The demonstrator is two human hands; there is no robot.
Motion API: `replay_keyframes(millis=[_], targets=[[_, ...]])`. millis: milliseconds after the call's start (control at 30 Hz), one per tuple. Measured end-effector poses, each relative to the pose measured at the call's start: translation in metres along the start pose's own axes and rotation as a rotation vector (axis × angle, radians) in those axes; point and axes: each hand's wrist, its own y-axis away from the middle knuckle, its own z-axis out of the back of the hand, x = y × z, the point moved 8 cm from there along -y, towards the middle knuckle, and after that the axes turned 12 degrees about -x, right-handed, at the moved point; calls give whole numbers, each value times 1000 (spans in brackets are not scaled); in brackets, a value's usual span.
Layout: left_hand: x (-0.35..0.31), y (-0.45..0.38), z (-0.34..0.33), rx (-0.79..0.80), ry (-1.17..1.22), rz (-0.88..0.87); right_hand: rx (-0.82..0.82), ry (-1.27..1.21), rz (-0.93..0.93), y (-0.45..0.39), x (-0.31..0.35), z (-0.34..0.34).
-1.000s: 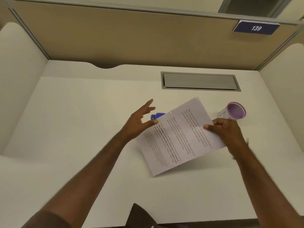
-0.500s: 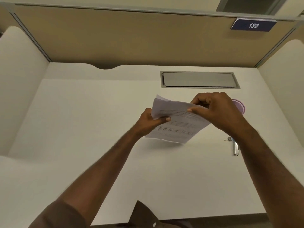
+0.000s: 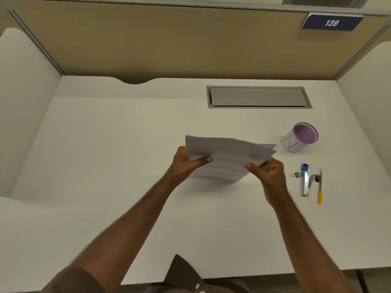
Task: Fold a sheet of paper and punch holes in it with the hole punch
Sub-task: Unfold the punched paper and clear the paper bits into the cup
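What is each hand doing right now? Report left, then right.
Left hand: closed on the left edge of the folded sheet of paper, thumb on top.
Right hand: closed on the sheet's right edge, holding it above the desk.

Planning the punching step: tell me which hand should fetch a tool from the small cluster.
Right hand: the tool cluster lies just beside it, while the left hand can hold the folded paper.
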Motion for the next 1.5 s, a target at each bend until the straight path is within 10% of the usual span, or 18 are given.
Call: replay_keyframes(millis=[1500], targets=[[12,-8,33,-174,-66,66,-8,138,-19,-1,-29,-38]])
